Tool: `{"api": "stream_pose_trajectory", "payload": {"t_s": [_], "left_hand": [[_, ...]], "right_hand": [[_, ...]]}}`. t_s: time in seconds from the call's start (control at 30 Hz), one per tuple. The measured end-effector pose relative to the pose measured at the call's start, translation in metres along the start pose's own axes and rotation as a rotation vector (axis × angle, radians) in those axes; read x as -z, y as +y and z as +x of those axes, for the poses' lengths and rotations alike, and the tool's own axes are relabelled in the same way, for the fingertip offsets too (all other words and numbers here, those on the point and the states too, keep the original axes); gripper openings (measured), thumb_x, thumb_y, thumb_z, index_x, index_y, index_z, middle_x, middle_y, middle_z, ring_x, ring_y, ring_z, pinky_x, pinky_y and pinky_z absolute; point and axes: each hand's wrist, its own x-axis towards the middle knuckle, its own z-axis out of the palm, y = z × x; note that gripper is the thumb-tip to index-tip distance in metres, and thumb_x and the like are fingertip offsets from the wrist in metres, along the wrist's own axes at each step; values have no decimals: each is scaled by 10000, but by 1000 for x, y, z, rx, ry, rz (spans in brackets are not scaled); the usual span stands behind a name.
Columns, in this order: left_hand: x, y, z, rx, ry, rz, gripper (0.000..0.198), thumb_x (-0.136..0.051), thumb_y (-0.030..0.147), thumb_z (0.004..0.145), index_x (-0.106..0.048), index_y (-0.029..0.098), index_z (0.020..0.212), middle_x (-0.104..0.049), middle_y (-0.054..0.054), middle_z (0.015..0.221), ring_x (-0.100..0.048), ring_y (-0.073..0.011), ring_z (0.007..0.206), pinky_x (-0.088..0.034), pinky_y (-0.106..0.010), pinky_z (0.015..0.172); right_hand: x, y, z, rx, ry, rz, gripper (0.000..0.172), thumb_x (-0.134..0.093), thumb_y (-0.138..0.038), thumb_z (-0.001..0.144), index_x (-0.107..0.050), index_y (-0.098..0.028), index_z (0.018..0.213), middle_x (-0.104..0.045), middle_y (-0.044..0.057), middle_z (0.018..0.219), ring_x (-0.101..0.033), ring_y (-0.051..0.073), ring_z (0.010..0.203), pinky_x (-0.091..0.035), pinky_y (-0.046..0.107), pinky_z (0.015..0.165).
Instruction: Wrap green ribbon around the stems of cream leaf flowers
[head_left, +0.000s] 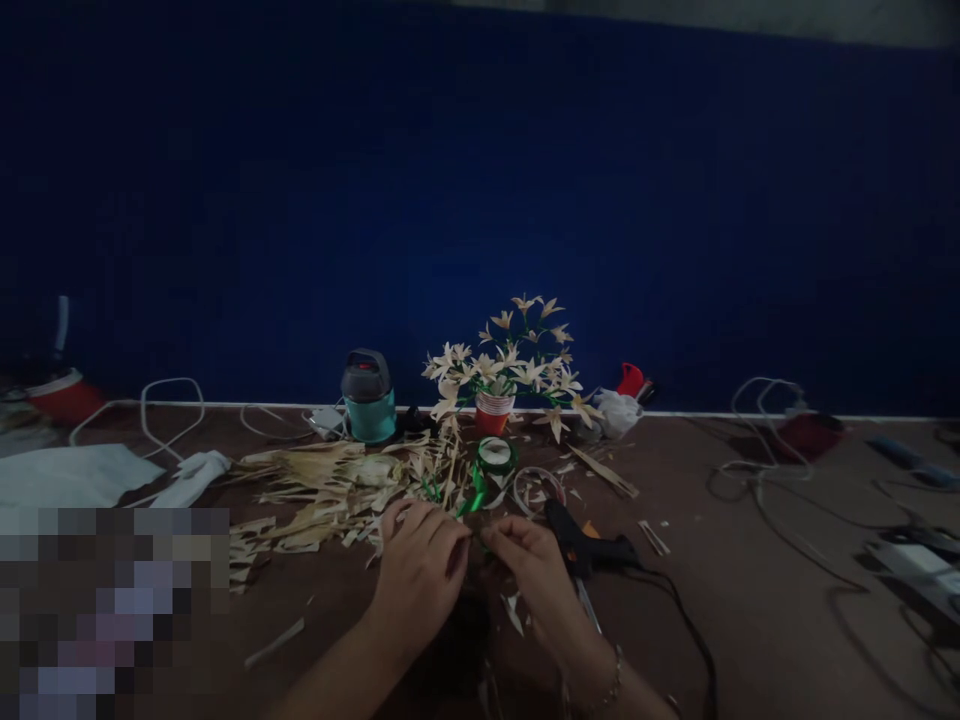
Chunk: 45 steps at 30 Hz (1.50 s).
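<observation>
Flowers (529, 375) are held in a cup (492, 417) before the wall (480, 200), flanked by a canister (370, 415) on the left and a bag (619, 412) on the right. A ribbon roll (498, 471) is set before the cup; leaf strips (330, 480) are spread leftward, and a glue gun (592, 550) is laid beside the right hand (532, 565).

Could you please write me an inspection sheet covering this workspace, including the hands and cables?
Surface: brown surface, littered most heavily left of centre.
Job's things: green tape roll beyond the hands; cream flowers in a red cup; black glue gun beside the right hand.
Clutter: dry leaf strips; plastic bag near the wall.
Hands: left hand and right hand close together, fingers bent; anything pinched is too dark to tell.
Cables: black cord from the glue gun; white cable looped at left.
Surroundings: blue wall behind; lower left corner pixelated.
</observation>
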Motion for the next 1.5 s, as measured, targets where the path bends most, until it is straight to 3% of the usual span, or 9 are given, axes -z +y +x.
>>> {"api": "stream_pose_trajectory", "payload": {"t_s": [0.23, 0.47, 0.63, 0.87, 1.03, 1.5], "left_hand": [[6, -2, 5, -27, -80, -56, 136, -489, 159, 804, -604, 220, 762, -651, 3, 734, -542, -172, 783, -283, -403, 870], [9, -5, 11, 100, -184, -204, 124, -554, 213, 760, -657, 259, 812, -687, 8, 784, -575, -176, 795, -363, -345, 776], [5, -7, 12, 168, -290, -302, 155, -539, 187, 759, -666, 260, 707, -673, 32, 681, -581, -160, 741, -365, -320, 763], [-2, -4, 11, 319, -212, -301, 138, -534, 193, 736, -640, 227, 654, -633, 16, 646, -576, -163, 663, -396, -315, 699], [-5, -1, 10, 342, -150, -304, 118, -547, 204, 730, -637, 225, 657, -638, 14, 650, -579, -170, 674, -385, -346, 755], [-8, 1, 12, 440, -175, -328, 92, -582, 192, 680, -660, 215, 635, -649, 4, 649, -591, -179, 672, -422, -310, 669]], "right_hand": [[3, -6, -1, 25, -1, -20, 286, -730, -368, 555, -545, -151, 534, -535, -35, 436, -441, 75, 355, -295, 174, 347], [8, -8, 2, 45, -47, -91, 317, -734, -415, 533, -561, -149, 533, -548, -26, 443, -467, 87, 370, -342, 186, 363], [11, -6, 4, 39, -83, -147, 328, -731, -425, 530, -565, -143, 548, -524, -36, 442, -494, 94, 379, -348, 182, 369], [14, -7, 6, 42, -120, -167, 349, -722, -457, 541, -589, -140, 606, -560, -23, 465, -518, 106, 387, -348, 181, 362], [13, -7, 5, 25, -125, -72, 321, -733, -418, 552, -571, -145, 595, -572, -29, 478, -506, 87, 384, -351, 172, 375], [11, -7, 2, -81, -107, -43, 316, -716, -413, 567, -562, -139, 604, -574, -15, 442, -482, 79, 363, -267, 152, 348]]}}
